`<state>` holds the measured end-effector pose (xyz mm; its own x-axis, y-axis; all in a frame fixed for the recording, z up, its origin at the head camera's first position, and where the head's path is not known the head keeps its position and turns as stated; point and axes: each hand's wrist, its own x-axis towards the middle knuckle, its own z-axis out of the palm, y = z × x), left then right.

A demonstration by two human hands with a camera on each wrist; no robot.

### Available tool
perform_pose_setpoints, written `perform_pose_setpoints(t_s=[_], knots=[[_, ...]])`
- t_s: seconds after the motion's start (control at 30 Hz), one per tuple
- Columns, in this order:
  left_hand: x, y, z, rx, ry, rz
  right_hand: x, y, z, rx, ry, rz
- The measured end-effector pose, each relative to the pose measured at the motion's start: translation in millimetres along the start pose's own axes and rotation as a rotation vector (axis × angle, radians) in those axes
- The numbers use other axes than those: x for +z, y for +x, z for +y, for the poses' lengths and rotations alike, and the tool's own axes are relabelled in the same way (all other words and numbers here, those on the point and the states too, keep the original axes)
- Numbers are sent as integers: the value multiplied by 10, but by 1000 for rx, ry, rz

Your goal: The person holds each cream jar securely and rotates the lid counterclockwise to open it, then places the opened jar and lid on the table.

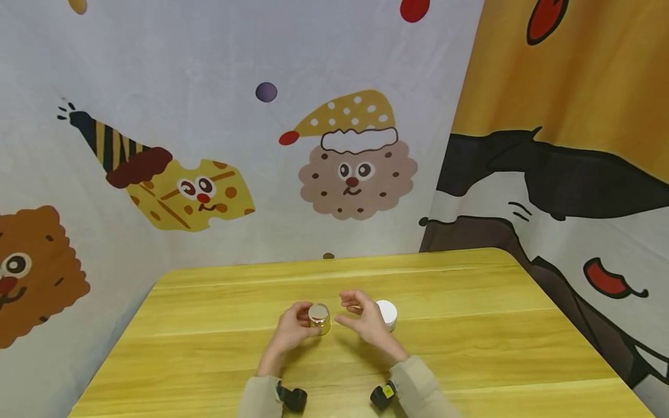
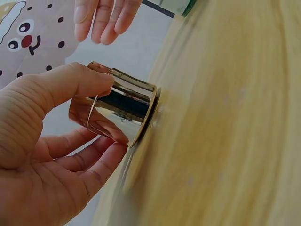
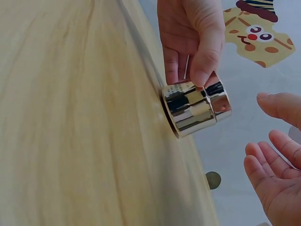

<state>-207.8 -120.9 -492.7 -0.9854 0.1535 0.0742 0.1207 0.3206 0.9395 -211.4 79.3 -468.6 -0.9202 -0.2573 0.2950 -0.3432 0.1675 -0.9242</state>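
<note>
- Gold metallic container (image 1: 319, 312): between the hands, on or just above the wood-grain table (image 1: 209, 313) (I cannot tell which).
- Left hand (image 1: 292, 328): at its nine o'clock, thumb and fingers gripping it.
- Right hand (image 1: 369, 322): at three o'clock, holding nothing.
- White round container (image 1: 387, 312): farther out, three o'clock.

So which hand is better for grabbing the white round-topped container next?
Probably the right hand: it holds nothing, and the white round-topped container stands close beside it. The left hand grips the shiny gold cylindrical container.
</note>
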Motion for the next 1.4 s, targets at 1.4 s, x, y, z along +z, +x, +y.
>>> perform_pose_setpoints(t_s=[1.4], knots=[[18, 84, 165, 48, 86, 51, -115, -51, -352, -58, 47, 50]])
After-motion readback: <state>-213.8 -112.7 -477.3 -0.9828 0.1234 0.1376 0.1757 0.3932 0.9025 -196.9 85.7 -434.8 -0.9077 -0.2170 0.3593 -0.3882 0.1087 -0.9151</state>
